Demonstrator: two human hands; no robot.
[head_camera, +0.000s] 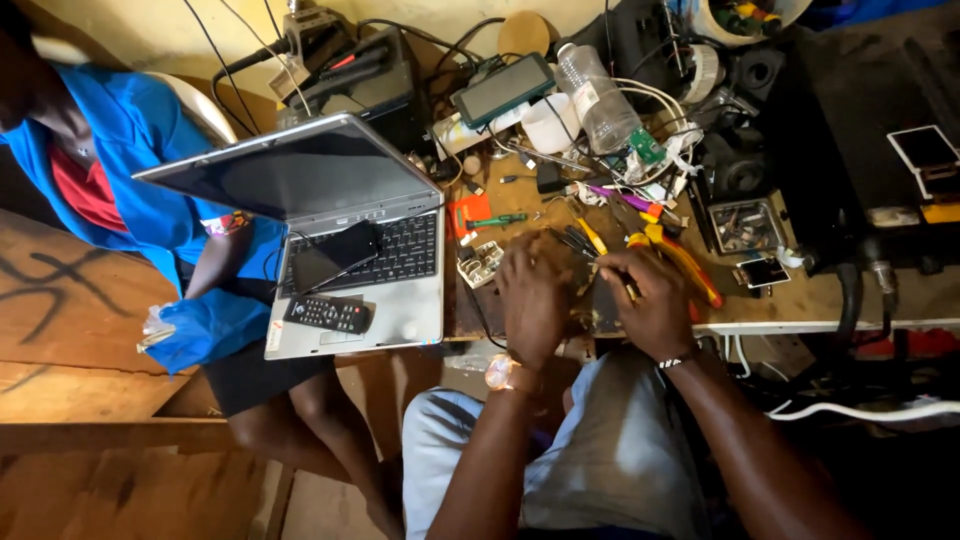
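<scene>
Both hands, left hand (535, 295) and right hand (655, 300), press curled fingers onto a dark flat device (590, 300) at the cluttered wooden table (800, 305) edge; a slip could knock nearby yellow-handled tools (665, 245) off.

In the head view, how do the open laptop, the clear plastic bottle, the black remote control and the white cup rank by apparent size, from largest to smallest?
1. Open laptop, by far the largest.
2. Clear plastic bottle.
3. Black remote control, close to the bottle in length but thinner; it also lies nearer the camera, so this order is unsure.
4. White cup, the smallest.
</scene>
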